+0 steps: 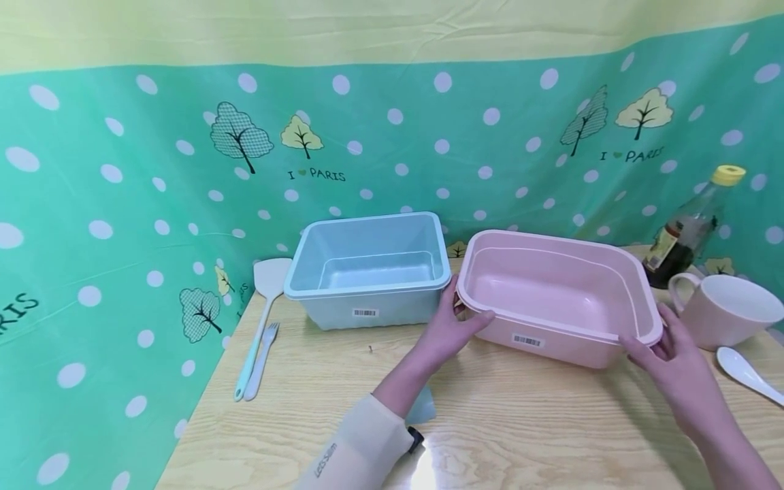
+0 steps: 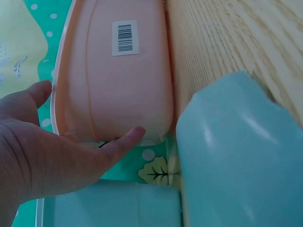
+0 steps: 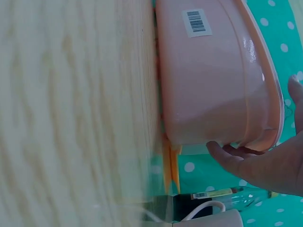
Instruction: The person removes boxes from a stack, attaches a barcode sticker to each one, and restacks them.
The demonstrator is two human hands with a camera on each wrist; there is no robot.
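Note:
A pink plastic bin point(image 1: 545, 292) with a barcode label stands at an angle between my two hands. My left hand point(image 1: 450, 327) holds its left end, the thumb lying along the front rim. In the left wrist view, fingertips point(image 2: 137, 133) reach across that end wall. My right hand point(image 1: 670, 361) grips the right end, thumb over the rim; the right wrist view shows a fingertip point(image 3: 215, 147) at the wall below the rim. Inside, the bin shows a bare floor. Just left of it is a light blue bin point(image 1: 367, 309), also bare inside.
Left lie a white-bladed turner point(image 1: 263, 299) and a fork point(image 1: 262, 361). On the right are a pink mug point(image 1: 729, 313), a white spoon point(image 1: 744, 371) and a dark sauce bottle point(image 1: 682, 231). A pale blue item point(image 1: 422, 407) sits beneath my left wrist. An orange item point(image 3: 171, 165) shows past the bin.

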